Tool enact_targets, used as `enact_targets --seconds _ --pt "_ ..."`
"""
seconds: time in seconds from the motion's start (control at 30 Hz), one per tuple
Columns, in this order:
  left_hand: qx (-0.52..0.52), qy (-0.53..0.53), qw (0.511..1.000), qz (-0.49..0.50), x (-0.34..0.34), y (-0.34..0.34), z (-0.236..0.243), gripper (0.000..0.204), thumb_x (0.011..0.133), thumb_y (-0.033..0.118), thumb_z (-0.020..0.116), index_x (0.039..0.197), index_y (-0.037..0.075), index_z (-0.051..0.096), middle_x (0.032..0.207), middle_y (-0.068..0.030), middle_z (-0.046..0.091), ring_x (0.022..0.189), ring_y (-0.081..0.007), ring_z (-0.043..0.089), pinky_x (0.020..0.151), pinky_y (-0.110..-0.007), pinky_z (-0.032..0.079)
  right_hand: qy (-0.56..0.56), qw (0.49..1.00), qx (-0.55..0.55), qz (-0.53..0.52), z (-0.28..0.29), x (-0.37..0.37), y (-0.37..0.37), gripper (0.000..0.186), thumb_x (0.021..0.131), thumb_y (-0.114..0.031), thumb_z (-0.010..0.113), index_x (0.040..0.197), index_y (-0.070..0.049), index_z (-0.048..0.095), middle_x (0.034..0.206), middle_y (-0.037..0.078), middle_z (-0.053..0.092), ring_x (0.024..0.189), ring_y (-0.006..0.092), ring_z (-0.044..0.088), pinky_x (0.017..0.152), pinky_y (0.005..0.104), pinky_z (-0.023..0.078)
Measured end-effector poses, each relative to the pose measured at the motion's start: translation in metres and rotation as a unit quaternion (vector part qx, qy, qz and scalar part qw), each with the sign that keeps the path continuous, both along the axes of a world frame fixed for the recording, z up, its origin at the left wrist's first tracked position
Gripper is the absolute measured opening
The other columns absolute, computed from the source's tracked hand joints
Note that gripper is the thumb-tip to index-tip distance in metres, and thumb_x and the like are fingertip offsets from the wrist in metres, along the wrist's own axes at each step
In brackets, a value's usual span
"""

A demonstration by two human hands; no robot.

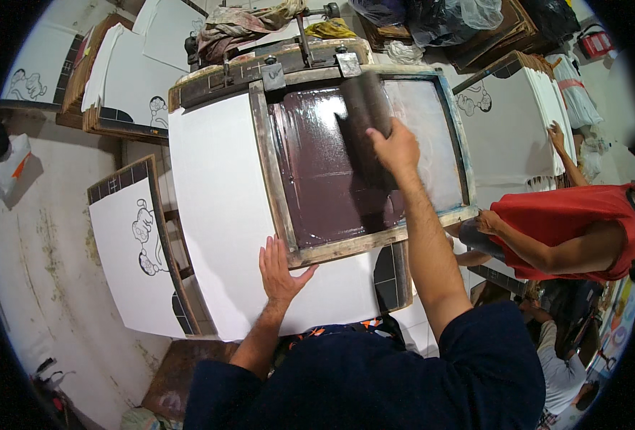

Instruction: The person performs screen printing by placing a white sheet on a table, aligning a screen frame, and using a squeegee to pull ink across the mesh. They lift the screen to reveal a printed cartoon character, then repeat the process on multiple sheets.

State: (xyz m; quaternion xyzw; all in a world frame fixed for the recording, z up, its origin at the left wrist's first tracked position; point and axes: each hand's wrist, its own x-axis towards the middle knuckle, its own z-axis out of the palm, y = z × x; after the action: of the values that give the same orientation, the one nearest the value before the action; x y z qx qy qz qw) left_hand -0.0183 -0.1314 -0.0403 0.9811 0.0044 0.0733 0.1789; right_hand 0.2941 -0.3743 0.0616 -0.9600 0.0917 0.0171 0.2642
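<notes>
My right hand [397,150] grips a dark squeegee [366,107], slightly blurred, tilted over a screen-printing frame [346,247]. Its fingers are wrapped round the blade's near side. Left of the squeegee, glossy dark purple-brown ink [310,172] covers the mesh; to its right the mesh looks pale and whitish. At the frame's near left corner my left hand [280,272] lies flat with fingers spread, its fingertips against the wooden rail and its thumb along the near edge. Beneath the frame lies a large white sheet [210,193] on a board.
Two metal clamps [273,74] hold the frame's far rail. A person in a red top [568,229] stands at the right, one hand [488,222] by the frame's near right corner. Printed sheets [134,244] lie left; stacked sheets [504,136] lie right. Rags [242,32] hang behind.
</notes>
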Motion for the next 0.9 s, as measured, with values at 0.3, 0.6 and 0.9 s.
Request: enact_targets --seconds 0.3,0.6,0.9 --pt "-0.010 -0.005 1.000 -0.001 0.002 0.000 0.000 0.117 0.076 0.056 0.089 0.158 -0.003 0.030 0.157 -0.0267 0.042 0.153 -0.0406 0.035 0.124 -0.061 0.026 0.089 0.987 -0.034 -0.133 -0.034 0.075 -0.040 0.055 0.086 -0.045 0.076 0.119 -0.002 0.069 0.122 0.025 0.072 0.116 0.0432 0.068 0.098 0.0512 0.054" --pt "0.017 -0.016 1.000 -0.006 0.003 0.000 0.001 0.114 0.078 0.060 0.085 0.157 -0.004 0.032 0.157 -0.0262 0.043 0.152 -0.0395 0.037 0.125 -0.058 0.027 0.099 0.991 -0.009 -0.090 -0.042 0.065 0.005 0.063 0.086 -0.049 0.076 0.121 0.003 0.067 0.121 0.028 0.072 0.116 0.0445 0.069 0.099 0.0506 0.054" --pt "0.016 -0.020 1.000 -0.008 0.002 -0.001 -0.001 0.112 0.079 0.059 0.084 0.156 -0.005 0.033 0.157 -0.0271 0.042 0.152 -0.0401 0.036 0.125 -0.058 0.026 0.102 0.992 0.028 -0.072 -0.032 0.027 0.071 0.048 0.089 -0.038 0.075 0.118 0.000 0.065 0.113 0.023 0.075 0.109 0.0414 0.072 0.096 0.0513 0.055"
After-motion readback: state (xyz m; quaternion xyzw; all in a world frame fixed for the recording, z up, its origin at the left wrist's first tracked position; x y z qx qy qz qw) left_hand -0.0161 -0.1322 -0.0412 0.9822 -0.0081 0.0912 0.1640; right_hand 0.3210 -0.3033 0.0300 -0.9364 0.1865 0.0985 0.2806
